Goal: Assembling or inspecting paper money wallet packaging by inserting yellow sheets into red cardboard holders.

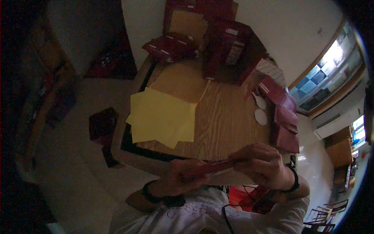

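Note:
Close to my body, at the table's front edge, both hands hold a narrow dark red folded piece (210,169), which looks like card or paper. My left hand (180,177) is closed around its left end. At its right end, the fingers of my right hand (263,165) are bent and pinch it. The dim light hides its finer details. Beyond my hands, several yellow paper sheets (163,117) lie overlapped on the wooden table (226,113). Several dark red folded pieces (286,128) lie in a row along the right edge.
A large dark red box (230,50) stands at the back, with a flatter dark red packet (171,46) left of it. Two white rounded pieces (261,117) lie near the right edge. On the floor at left is a dark box (103,123). A window (327,74) is at right.

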{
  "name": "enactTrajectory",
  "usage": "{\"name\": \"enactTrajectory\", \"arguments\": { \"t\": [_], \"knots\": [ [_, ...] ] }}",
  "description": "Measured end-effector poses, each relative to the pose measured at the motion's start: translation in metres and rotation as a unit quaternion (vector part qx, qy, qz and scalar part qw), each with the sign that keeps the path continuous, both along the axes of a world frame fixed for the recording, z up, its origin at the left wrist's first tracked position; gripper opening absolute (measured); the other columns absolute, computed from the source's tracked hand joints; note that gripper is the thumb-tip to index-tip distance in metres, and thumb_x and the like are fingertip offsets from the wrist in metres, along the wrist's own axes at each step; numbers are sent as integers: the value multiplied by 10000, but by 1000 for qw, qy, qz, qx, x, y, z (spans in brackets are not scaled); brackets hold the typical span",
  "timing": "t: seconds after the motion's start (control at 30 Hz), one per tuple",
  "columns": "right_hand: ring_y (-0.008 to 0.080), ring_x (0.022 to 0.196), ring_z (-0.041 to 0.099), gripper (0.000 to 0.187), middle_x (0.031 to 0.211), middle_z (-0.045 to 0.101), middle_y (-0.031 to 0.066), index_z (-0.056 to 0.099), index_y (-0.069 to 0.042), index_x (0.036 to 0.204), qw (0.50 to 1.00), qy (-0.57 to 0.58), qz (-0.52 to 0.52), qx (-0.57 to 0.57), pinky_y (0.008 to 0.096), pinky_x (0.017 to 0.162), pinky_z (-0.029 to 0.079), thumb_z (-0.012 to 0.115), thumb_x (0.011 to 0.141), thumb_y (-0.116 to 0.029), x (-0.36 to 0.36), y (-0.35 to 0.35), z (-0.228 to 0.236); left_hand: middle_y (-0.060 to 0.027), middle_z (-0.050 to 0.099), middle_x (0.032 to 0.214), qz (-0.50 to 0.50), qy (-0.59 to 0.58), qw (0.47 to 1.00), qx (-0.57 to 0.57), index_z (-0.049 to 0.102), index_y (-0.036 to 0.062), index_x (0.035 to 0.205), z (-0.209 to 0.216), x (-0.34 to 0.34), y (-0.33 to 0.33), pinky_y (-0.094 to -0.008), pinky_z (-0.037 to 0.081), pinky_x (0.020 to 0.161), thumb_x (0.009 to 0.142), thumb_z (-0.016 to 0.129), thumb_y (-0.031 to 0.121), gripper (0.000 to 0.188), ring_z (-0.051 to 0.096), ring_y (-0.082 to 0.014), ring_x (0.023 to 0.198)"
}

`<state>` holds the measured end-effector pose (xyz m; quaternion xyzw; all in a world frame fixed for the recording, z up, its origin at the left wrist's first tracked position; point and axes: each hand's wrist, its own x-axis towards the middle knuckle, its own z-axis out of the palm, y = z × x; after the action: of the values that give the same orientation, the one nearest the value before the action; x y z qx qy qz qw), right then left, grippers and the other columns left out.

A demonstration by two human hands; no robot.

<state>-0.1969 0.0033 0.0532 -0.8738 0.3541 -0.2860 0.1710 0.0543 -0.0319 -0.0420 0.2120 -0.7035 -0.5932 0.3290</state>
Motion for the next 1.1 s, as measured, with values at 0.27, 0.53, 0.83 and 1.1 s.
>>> {"name": "enactTrajectory", "arguments": {
  "t": [0.27, 0.53, 0.83, 1.1],
  "knots": [
    [297, 810, 625, 194, 924, 616, 141, 619, -18, 884, 1000, 8, 8, -29, 385, 681, 520, 640, 704, -86, 8, 1, 3, -31, 622, 1012, 135, 84, 964, 211, 615, 77, 987, 17, 4, 16, -378, 467, 847, 762, 723, 99, 251, 595, -224, 944],
    [279, 819, 628, 226, 973, 626, 113, 606, -24, 920, 997, 28, 1, -76, 374, 684, 506, 624, 702, -80, 21, 3, 7, -117, 589, 1109, 108, -201, 802, -551, 634, 61, 992, 86, 3, 13, -456, 431, 894, 755, 595, 208, 281, 564, -225, 1005],
    [290, 879, 614, 261, 991, 625, 109, 602, -21, 916, 998, 37, -1, -57, 404, 741, 491, 632, 677, -124, 22, 13, -1, -98, 606, 1076, 87, -161, 844, -504, 652, 115, 1080, 76, 3, 13, -366, 513, 767, 678, 593, 175, 411, 590, -239, 915],
    [234, 891, 602, 151, 928, 635, 128, 603, -18, 905, 936, -225, -239, -128, 365, 781, 482, 616, 809, -134, -2, 23, 15, -46, 617, 992, 98, -89, 878, -460, 662, 90, 966, 58, 49, 9, -288, 516, 662, 680, 661, 133, 290, 599, -182, 815]
  ]
}}
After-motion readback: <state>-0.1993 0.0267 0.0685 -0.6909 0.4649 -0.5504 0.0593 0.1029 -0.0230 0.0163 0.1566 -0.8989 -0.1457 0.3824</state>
